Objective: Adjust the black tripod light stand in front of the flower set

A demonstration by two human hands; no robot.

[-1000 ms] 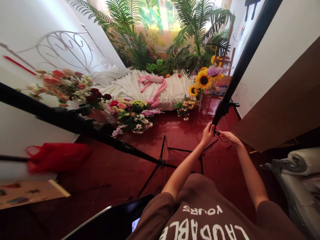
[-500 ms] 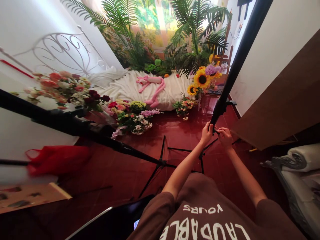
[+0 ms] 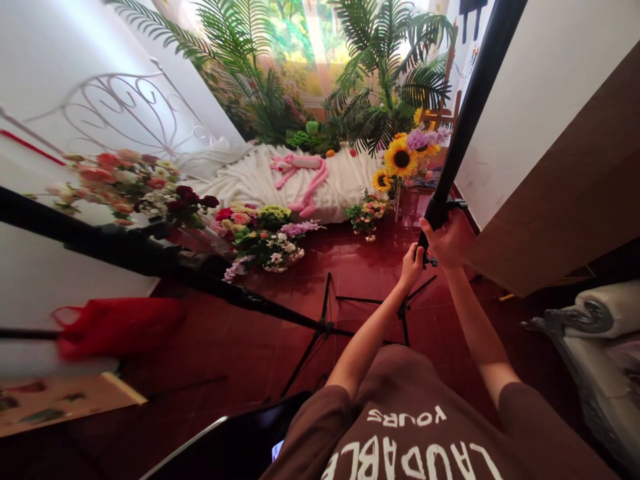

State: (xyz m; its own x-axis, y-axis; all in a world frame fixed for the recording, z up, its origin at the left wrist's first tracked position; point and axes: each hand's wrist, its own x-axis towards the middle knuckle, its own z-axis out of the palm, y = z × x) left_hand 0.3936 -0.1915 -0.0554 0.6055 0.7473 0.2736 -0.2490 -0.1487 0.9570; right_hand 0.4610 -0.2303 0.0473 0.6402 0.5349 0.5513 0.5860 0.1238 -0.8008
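Note:
My left hand [image 3: 411,267] is wrapped around the lower section of a black light stand [image 3: 465,127], which leans up toward the top right. Just above it, my right hand [image 3: 449,241] is at the stand's locking collar, thumb against the pole and fingers by the upper knob [image 3: 456,204]. Its fingers are partly blurred. A smaller knob [image 3: 430,263] sticks out beside my left hand. Below, the stand's spread tripod legs [image 3: 403,310] rest on the dark red tiled floor.
A second black stand [image 3: 210,277] slants across the left, its legs [image 3: 325,327] near mine. Flower bunches [image 3: 270,243] and a draped bed [image 3: 235,177] with a pink plush toy [image 3: 305,167] lie ahead. A red bag [image 3: 120,323] is left, a carved sofa [image 3: 600,327] right.
My right hand has left the small lower knob and moved up the pole to the collar with the upper knob. My left hand has kept its hold on the stand.

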